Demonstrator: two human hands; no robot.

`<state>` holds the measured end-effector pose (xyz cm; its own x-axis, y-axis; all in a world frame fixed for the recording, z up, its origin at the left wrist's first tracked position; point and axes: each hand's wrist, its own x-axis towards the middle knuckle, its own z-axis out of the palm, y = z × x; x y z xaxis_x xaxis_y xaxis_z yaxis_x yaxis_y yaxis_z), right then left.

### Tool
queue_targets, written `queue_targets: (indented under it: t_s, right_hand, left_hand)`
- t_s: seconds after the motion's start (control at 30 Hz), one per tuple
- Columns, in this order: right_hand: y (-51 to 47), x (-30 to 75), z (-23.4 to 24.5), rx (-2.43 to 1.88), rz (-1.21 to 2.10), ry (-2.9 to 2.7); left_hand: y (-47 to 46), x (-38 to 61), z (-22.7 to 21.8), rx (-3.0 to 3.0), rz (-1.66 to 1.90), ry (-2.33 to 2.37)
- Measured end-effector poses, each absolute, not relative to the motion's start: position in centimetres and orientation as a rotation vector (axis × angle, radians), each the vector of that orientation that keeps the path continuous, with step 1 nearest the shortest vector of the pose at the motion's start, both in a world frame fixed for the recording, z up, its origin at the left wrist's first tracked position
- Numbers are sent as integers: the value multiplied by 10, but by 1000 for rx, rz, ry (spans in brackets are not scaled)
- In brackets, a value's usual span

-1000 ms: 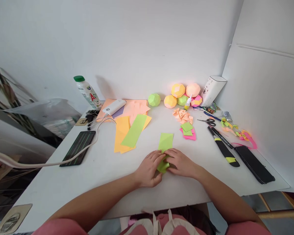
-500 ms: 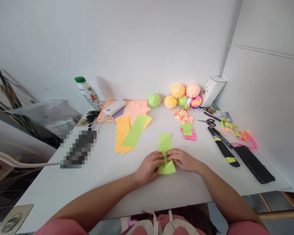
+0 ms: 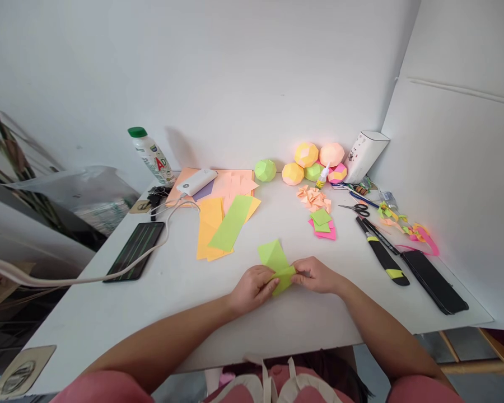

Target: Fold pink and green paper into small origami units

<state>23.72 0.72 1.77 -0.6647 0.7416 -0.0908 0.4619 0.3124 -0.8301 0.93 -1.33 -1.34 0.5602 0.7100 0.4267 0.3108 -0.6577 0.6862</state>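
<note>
A light green paper strip [image 3: 274, 254] lies near the front of the table, its near part bent over into a flap. My left hand [image 3: 254, 288] pinches the strip's left side, thumb on top of the flap. On the right edge of that flap, my right hand [image 3: 315, 274] grips the paper between thumb and fingers. Beyond the hands lie small green paper squares [image 3: 320, 217] on pink ones [image 3: 325, 234]. To the left, another green strip [image 3: 232, 224] rests across yellow-orange paper strips [image 3: 210, 224].
Folded paper balls [image 3: 306, 155] and a small glue bottle [image 3: 322, 176] stand along the wall. Scissors [image 3: 359, 209], a utility knife [image 3: 384, 254] and a black case [image 3: 434, 280] lie at right. At left are a phone [image 3: 136, 252], a white cable, a power bank [image 3: 197, 182] and a bottle [image 3: 153, 159].
The green strip has turned so its far end points left, and its near part is now bent up into a flap. Both hands have closed more tightly on it.
</note>
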Motion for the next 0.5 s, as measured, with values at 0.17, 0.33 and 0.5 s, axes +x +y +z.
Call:
queue_targets:
  t_s: [0.17, 0.33, 0.5]
  right_hand:
    - [10, 240, 14, -1181, 1488, -1981]
    - [12, 237, 6, -1191, 1645, -1693]
    - [11, 233, 2, -1203, 1658, -1583]
  left_hand:
    - [-13, 9, -12, 2089, 882, 831]
    - [-13, 8, -10, 1938, 822, 912]
    - [-13, 8, -11, 1875, 806, 986]
